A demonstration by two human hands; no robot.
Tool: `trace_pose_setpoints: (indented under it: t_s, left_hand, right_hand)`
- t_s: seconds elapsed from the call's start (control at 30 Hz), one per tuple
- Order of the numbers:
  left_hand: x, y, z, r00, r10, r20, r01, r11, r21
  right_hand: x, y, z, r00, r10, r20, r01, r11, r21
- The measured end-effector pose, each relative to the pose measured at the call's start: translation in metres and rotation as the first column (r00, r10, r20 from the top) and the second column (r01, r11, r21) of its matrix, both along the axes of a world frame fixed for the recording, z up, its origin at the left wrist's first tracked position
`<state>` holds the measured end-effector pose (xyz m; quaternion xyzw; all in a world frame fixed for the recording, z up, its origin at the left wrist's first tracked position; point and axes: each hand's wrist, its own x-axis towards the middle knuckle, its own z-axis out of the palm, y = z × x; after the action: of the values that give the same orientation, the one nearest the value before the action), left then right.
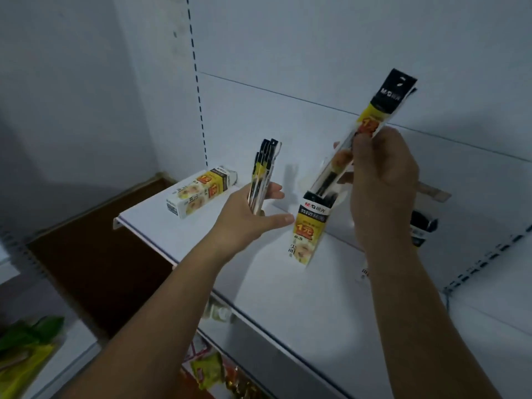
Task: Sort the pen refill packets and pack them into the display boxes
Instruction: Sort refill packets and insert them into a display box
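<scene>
Fingers of right hand are clamped on refill packet.
Packet end is held in display box; bundle is gripped by left hand.

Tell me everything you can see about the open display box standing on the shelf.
The display box is a slim cardboard carton, white with a yellow price label and a black M&G band below its open top. It stands, slightly tilted, on the white shelf. The lower end of the refill packets held by the right hand dips into its opening.
</scene>
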<state>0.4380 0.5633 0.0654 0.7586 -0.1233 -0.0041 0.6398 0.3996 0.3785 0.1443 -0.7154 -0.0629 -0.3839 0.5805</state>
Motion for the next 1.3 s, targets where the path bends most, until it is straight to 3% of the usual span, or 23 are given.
trace_pose_setpoints:
  t_s: [0.1, 0.3, 0.5, 0.67, 0.77, 0.83, 0.93, 1.13, 1.23, 1.3]
  left_hand:
    - [0.019, -0.013, 0.003, 0.994, -0.106, 0.014, 0.106, 0.994, 0.029]
    - [0.04, -0.027, 0.003, 0.946, -0.325, -0.014, 0.325, 0.946, 0.001]
    - [0.06, -0.026, -0.009, 0.923, -0.384, -0.015, 0.384, 0.923, -0.004]
    - [0.071, -0.026, -0.013, 0.885, -0.466, -0.009, 0.464, 0.883, -0.067]
    - [0.073, -0.029, -0.015, 0.883, -0.469, -0.002, 0.467, 0.88, -0.089]
    - [0.074, -0.031, -0.017, 0.892, -0.452, -0.011, 0.448, 0.888, -0.108]
    - [0.073, -0.032, -0.017, 0.895, -0.446, -0.018, 0.442, 0.89, -0.109]
    - [0.069, -0.034, -0.017, 0.884, -0.467, -0.028, 0.461, 0.88, -0.118]
    - [0.068, -0.035, -0.016, 0.879, -0.476, -0.011, 0.472, 0.873, -0.12]
    - [0.068, -0.035, -0.014, 0.876, -0.482, -0.003, 0.478, 0.869, -0.128]
  right_hand:
    - [0.011, -0.002, -0.003, 0.998, -0.058, 0.0, 0.058, 0.994, -0.09]
    - [0.018, -0.003, -0.015, 0.99, -0.116, -0.074, 0.107, 0.987, -0.123]
    - [0.015, 0.006, -0.02, 0.969, -0.211, -0.129, 0.196, 0.973, -0.123]
    - [0.012, 0.012, -0.003, 0.941, -0.337, -0.031, 0.333, 0.938, -0.094]
    - [0.018, 0.011, -0.005, 0.915, -0.394, -0.083, 0.369, 0.903, -0.219]
    - [0.021, 0.01, -0.015, 0.89, -0.422, -0.17, 0.353, 0.876, -0.328]
    - [0.021, 0.006, -0.023, 0.864, -0.434, -0.257, 0.34, 0.878, -0.338]
    - [0.017, -0.003, -0.01, 0.883, -0.393, -0.258, 0.303, 0.895, -0.329]
    - [0.02, -0.01, -0.013, 0.784, -0.443, -0.434, 0.095, 0.777, -0.623]
    - [0.021, -0.014, -0.02, 0.72, -0.498, -0.483, 0.006, 0.7, -0.714]
